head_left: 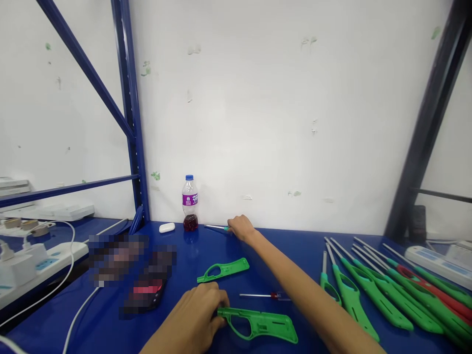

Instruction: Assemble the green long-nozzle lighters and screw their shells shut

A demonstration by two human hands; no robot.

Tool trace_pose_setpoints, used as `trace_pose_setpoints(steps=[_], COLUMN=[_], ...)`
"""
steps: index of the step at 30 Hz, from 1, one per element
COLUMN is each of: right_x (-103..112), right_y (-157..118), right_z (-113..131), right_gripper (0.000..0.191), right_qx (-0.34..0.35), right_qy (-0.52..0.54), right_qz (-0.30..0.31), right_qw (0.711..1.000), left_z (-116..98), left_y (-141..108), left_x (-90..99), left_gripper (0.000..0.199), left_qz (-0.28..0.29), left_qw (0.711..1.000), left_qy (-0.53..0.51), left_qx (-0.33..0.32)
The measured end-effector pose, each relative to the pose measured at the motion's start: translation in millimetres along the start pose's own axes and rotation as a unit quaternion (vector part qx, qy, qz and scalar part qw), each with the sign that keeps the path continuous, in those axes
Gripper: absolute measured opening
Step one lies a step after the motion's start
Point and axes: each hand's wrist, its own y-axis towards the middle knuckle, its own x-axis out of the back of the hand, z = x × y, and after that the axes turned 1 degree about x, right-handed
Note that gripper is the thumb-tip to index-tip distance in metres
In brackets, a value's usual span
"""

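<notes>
My left hand [199, 314] is closed at the near edge of the blue table, its fingertips pinching the narrow end of a green lighter casing half [273, 325]. The inner side of that casing faces up. Far forward by the wall, my right hand [241, 227] is closed on the teal end of a lighter's metal tube [216, 226], which points left; its fingers partly hide it. A second green casing half [230, 268] lies between my hands. Beyond the held casing lies a screwdriver [258, 295], its handle partly hidden by my right forearm.
Several long green lighters [368, 285] and a red one [424, 287] lie at the right. A drink bottle [190, 204] and a white case [167, 227] stand at the back. Two pixelated items [147, 280], cables and a power strip [47, 258] occupy the left.
</notes>
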Motion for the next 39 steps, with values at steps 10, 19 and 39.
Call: trace_pose_setpoints(steps=[10, 19, 39], right_x=[74.4, 50.0, 42.4], right_y=[-101.2, -254.5, -263.7], right_z=[-19.3, 8.6, 42.6], right_gripper=[0.024, 0.018, 0.023], right_qx=[0.033, 0.107, 0.125], right_qy=[0.052, 0.144, 0.193], right_qz=[-0.112, -0.260, -0.352], right_qw=[0.992, 0.949, 0.907], left_z=[23.2, 17.4, -26.2], left_y=[-3.6, -20.0, -4.8], left_x=[-3.8, 12.5, -15.6], left_gripper=[0.042, 0.064, 0.021], left_qz=[-0.068, -0.259, -0.308], left_qw=[0.997, 0.962, 0.924], left_qy=[-0.024, -0.077, -0.034], left_qx=[-0.039, -0.034, -0.223])
